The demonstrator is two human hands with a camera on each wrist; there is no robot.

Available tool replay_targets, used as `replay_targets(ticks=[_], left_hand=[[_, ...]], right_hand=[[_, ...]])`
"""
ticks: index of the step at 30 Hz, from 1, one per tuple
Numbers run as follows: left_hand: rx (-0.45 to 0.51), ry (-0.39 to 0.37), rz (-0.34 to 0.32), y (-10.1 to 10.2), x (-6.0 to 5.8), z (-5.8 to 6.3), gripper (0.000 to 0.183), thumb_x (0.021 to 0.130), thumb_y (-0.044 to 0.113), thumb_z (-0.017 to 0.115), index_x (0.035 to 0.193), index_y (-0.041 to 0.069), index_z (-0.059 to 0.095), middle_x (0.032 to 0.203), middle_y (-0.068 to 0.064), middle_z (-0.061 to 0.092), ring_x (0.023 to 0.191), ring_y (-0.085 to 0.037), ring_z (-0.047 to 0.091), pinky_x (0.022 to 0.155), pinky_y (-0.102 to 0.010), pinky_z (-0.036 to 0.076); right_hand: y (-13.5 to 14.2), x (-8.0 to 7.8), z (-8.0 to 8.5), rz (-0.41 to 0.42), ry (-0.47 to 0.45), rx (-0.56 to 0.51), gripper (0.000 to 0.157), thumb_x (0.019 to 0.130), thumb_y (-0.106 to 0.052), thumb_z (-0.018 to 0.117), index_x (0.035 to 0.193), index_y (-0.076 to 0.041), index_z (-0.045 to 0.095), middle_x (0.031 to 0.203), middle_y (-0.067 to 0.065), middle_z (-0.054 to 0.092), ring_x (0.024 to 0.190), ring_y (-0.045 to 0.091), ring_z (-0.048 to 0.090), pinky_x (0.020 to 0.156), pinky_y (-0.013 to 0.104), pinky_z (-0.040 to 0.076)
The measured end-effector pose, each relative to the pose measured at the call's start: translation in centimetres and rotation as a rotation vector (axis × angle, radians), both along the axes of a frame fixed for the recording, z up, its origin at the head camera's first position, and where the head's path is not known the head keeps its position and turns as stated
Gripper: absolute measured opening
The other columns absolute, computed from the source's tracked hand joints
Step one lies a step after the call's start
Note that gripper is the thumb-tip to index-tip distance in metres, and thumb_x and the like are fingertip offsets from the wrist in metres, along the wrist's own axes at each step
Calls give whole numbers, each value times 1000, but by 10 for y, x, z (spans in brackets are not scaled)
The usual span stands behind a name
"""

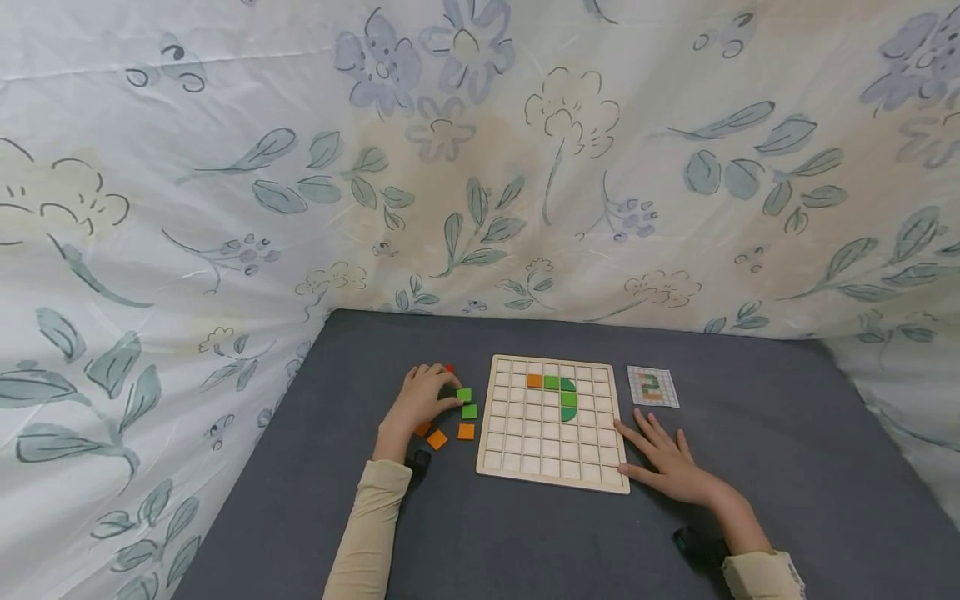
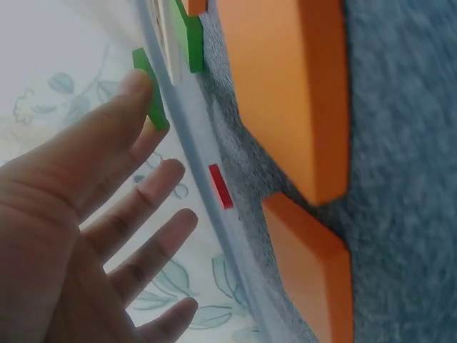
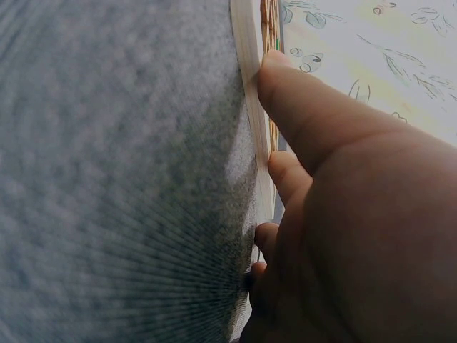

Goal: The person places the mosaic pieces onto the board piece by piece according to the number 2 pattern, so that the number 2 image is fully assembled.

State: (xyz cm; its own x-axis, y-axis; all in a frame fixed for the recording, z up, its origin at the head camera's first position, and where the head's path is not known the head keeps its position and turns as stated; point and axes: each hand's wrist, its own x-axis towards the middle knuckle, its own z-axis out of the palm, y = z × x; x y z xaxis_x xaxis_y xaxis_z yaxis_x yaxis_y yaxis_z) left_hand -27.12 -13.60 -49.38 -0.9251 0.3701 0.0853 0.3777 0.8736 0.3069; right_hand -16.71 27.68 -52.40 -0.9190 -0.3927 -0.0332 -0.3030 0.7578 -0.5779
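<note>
Between thumb and forefinger my left hand (image 1: 420, 397) pinches a green square tile (image 2: 155, 106), held clear of the cloth; its other fingers spread loosely. A second green tile (image 1: 469, 412), orange tiles (image 1: 466, 432) and a partly hidden red tile (image 1: 450, 367) lie around that hand, left of the wooden grid board (image 1: 517, 467). On the board sit an orange tile (image 1: 534, 381), green squares (image 1: 568, 399) and green rounded pieces (image 1: 568, 413). My right hand (image 1: 672, 468) rests with fingers extended, thumb and forefinger touching the board's right edge (image 3: 248, 64).
A small pattern card (image 1: 653, 387) with a coloured grid lies right of the board, just beyond the right hand's fingers. Dark grey cloth (image 1: 555, 542) covers the table. Floral fabric (image 1: 480, 167) hangs behind and at the sides.
</note>
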Motion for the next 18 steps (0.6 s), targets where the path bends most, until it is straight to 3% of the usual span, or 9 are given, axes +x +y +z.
replay_targets(ticks=[7,18], left_hand=[[2,10,-27,9,2,3,28,83,40,67,105,22,67,117,-2,55,115,-27,46,110,-53,24],[22,33,-59,25,5,3,26,82,39,68,103,23,68,113,0,57,115,-27,47,110,-54,23]], right_hand=[[1,-1,0,-3,-2,13,68,89,-40,58,146,-19,30,151,26,10,137,50,2,96,76,-8],[2,-1,-2,0,-12,-2,68,89,-39,59,146,-17,30,152,25,9,137,50,1,97,75,-9]])
